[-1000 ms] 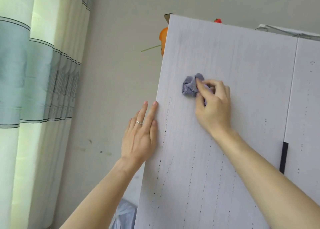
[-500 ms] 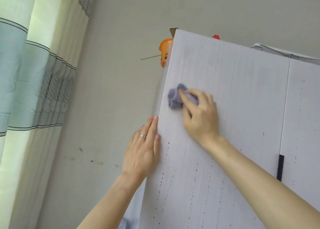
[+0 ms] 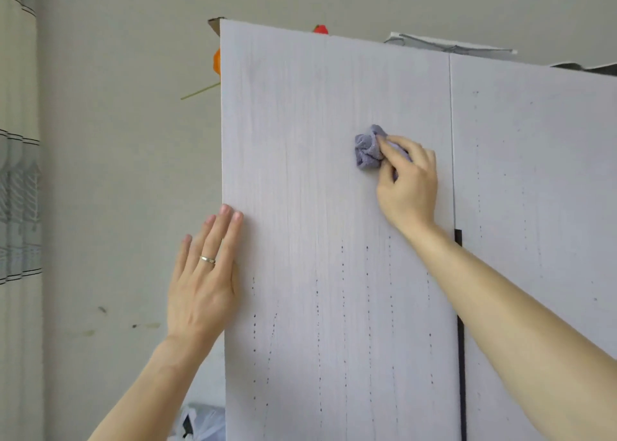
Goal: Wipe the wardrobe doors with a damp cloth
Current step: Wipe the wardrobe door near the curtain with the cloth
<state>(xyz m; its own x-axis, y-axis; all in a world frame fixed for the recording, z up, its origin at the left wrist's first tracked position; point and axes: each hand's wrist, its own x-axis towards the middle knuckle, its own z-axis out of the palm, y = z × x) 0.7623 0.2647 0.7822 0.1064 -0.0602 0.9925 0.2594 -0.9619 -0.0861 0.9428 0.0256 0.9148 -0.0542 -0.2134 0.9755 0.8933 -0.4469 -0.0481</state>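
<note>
Cloth [image 3: 366, 153] farther right on door [image 3: 317, 273], right hand [image 3: 409, 187] apparently around it.

Wardrobe door [image 3: 317, 207]: matt, pale grey panel with fine vertical wood-grain lines and rows of dark specks. Against it, a crumpled lilac cloth [image 3: 367, 153] of nubby terry. At the door's left edge, a shiny metal ring [image 3: 207, 259]. Left of the door, a matt painted wall [image 3: 117, 173], smudged

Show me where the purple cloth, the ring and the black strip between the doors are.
purple cloth [image 3: 367, 150], head view, on its bunched folds.
ring [image 3: 207, 259], head view, on the band's visible face.
black strip [image 3: 461, 374], head view, on its lower visible stretch.
</note>
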